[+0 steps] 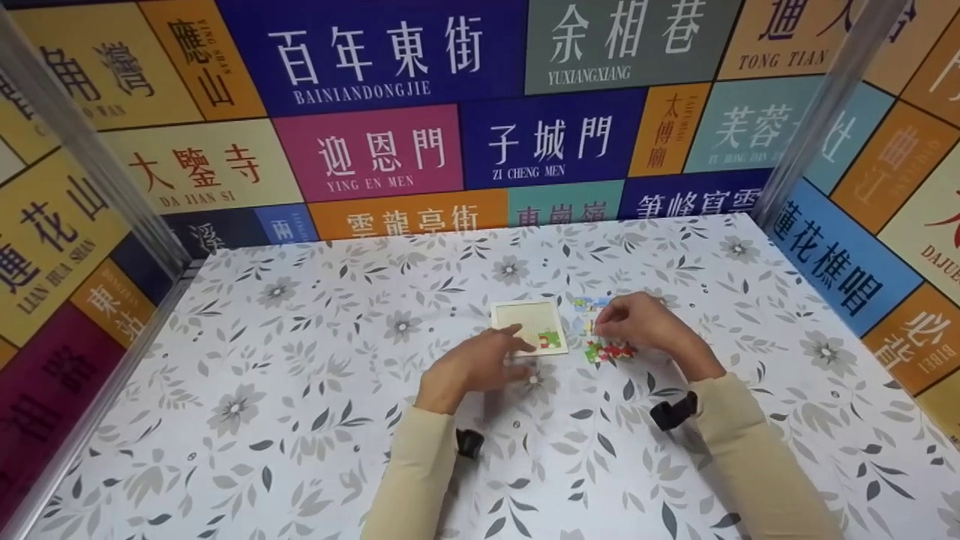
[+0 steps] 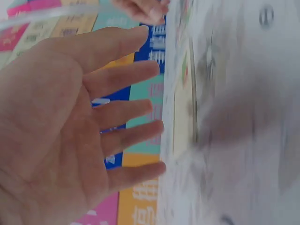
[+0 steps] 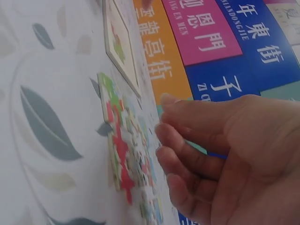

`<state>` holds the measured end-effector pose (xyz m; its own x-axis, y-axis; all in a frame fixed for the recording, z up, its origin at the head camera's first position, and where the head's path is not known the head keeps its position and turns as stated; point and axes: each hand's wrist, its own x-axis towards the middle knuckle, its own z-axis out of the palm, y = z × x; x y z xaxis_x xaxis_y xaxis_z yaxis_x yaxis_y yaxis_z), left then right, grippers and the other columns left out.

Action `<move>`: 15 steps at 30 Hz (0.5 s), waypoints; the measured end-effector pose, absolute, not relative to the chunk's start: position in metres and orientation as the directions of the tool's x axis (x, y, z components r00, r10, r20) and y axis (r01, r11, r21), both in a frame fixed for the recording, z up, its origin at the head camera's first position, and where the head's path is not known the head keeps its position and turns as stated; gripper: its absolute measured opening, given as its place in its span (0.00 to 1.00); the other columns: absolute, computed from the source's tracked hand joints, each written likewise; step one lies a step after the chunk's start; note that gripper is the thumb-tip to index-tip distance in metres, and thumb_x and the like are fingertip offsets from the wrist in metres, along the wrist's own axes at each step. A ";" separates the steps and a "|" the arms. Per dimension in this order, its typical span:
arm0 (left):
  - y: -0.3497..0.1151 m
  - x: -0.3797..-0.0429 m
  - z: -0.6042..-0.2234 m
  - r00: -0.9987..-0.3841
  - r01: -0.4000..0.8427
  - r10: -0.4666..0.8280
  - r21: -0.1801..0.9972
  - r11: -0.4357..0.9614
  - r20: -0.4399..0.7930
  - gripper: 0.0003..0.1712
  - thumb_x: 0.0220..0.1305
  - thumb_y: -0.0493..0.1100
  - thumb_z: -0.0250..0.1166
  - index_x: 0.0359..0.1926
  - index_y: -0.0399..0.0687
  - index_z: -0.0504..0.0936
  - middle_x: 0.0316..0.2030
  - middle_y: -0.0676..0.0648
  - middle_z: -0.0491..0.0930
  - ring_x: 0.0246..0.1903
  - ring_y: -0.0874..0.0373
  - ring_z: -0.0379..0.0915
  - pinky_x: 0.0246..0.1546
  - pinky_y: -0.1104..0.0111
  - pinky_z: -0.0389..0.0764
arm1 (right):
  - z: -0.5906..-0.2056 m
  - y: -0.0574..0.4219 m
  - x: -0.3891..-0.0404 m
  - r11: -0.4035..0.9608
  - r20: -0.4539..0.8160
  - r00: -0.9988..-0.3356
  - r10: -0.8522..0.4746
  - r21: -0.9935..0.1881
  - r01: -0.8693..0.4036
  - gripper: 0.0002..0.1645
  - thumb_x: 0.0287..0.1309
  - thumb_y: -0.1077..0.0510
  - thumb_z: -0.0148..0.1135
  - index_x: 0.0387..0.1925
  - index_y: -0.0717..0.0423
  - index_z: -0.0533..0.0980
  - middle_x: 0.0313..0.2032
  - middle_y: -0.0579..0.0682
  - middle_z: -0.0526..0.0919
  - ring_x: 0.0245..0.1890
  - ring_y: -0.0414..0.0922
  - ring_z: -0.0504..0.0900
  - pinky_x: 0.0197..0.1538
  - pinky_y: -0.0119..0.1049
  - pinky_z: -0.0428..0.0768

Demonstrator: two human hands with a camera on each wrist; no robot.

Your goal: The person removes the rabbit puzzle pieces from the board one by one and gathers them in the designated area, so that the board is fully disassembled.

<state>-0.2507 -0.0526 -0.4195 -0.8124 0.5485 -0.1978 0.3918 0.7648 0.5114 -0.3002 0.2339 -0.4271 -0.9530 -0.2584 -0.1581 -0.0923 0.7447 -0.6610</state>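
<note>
A shallow pale puzzle tray (image 1: 517, 305) lies on the table, with a few joined green and red puzzle pieces (image 1: 550, 340) in its near right corner. Over the tray's near left edge hovers my left hand (image 1: 487, 362), its fingers spread and nothing held, as the left wrist view shows. Right of the tray lies a loose cluster of colourful jigsaw pieces (image 1: 611, 351), red, green and blue. My right hand (image 1: 643, 324) is just above that cluster. In the right wrist view its fingers (image 3: 168, 136) are loosely bent, and no piece shows between them and the thumb.
A white cloth with grey flowers and leaves covers the table (image 1: 315, 450). Behind it stands a wall of coloured panels (image 1: 367, 154) with Chinese lettering, and side panels rise at left and right. Black straps (image 1: 675, 411) sit at the wrists.
</note>
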 end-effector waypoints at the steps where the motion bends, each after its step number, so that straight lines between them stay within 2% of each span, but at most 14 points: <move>1: -0.057 -0.253 -0.421 -0.817 0.394 0.548 0.522 0.757 -0.179 0.23 0.70 0.51 0.62 0.64 0.52 0.80 0.76 0.46 0.62 0.74 0.47 0.60 0.75 0.55 0.62 | -0.428 0.232 -0.300 0.730 -0.134 -0.952 -0.275 -0.674 -0.116 0.11 0.63 0.55 0.67 0.40 0.59 0.84 0.34 0.52 0.85 0.28 0.40 0.76 0.33 0.33 0.75; 6: -0.074 -0.261 -0.430 -0.853 0.377 0.513 0.568 0.732 -0.095 0.19 0.69 0.49 0.63 0.57 0.49 0.85 0.63 0.45 0.79 0.64 0.49 0.74 0.68 0.57 0.72 | -0.435 0.218 -0.297 0.677 -0.078 -0.945 -0.317 -0.717 -0.168 0.15 0.65 0.55 0.65 0.48 0.61 0.82 0.43 0.59 0.84 0.32 0.39 0.77 0.36 0.34 0.76; 8: -0.078 -0.263 -0.432 -0.866 0.367 0.496 0.587 0.722 -0.069 0.19 0.69 0.49 0.63 0.55 0.47 0.85 0.58 0.44 0.83 0.60 0.50 0.77 0.65 0.57 0.75 | -0.439 0.212 -0.296 0.645 -0.105 -0.941 -0.322 -0.752 -0.137 0.17 0.66 0.55 0.64 0.51 0.60 0.80 0.46 0.60 0.83 0.29 0.39 0.75 0.34 0.34 0.76; 9: -0.080 -0.264 -0.433 -0.868 0.364 0.493 0.597 0.715 -0.060 0.20 0.68 0.49 0.63 0.55 0.45 0.85 0.57 0.43 0.83 0.59 0.49 0.77 0.64 0.57 0.75 | -0.440 0.208 -0.295 0.628 -0.118 -0.938 -0.327 -0.769 -0.122 0.18 0.67 0.55 0.64 0.53 0.60 0.79 0.47 0.61 0.82 0.26 0.39 0.74 0.32 0.35 0.76; 12: -0.084 -0.264 -0.436 -0.866 0.366 0.497 0.613 0.701 -0.052 0.23 0.68 0.50 0.63 0.58 0.41 0.82 0.58 0.41 0.80 0.60 0.47 0.75 0.66 0.55 0.73 | -0.444 0.199 -0.294 0.603 -0.126 -0.926 -0.356 -0.788 -0.124 0.20 0.68 0.55 0.62 0.56 0.61 0.77 0.51 0.63 0.81 0.31 0.42 0.79 0.34 0.37 0.79; 13: -0.085 -0.264 -0.437 -0.862 0.370 0.504 0.613 0.698 -0.053 0.24 0.68 0.50 0.63 0.59 0.40 0.81 0.59 0.41 0.79 0.61 0.46 0.74 0.66 0.54 0.72 | -0.445 0.197 -0.294 0.602 -0.133 -0.921 -0.366 -0.789 -0.126 0.20 0.68 0.56 0.62 0.57 0.61 0.76 0.53 0.63 0.81 0.34 0.45 0.82 0.37 0.39 0.81; 15: -0.086 -0.264 -0.439 -0.855 0.377 0.516 0.611 0.697 -0.061 0.25 0.68 0.49 0.63 0.60 0.40 0.81 0.61 0.40 0.76 0.62 0.46 0.72 0.67 0.54 0.71 | -0.445 0.193 -0.294 0.614 -0.120 -0.909 -0.400 -0.771 -0.169 0.20 0.68 0.57 0.62 0.57 0.62 0.76 0.55 0.64 0.80 0.47 0.52 0.84 0.46 0.44 0.83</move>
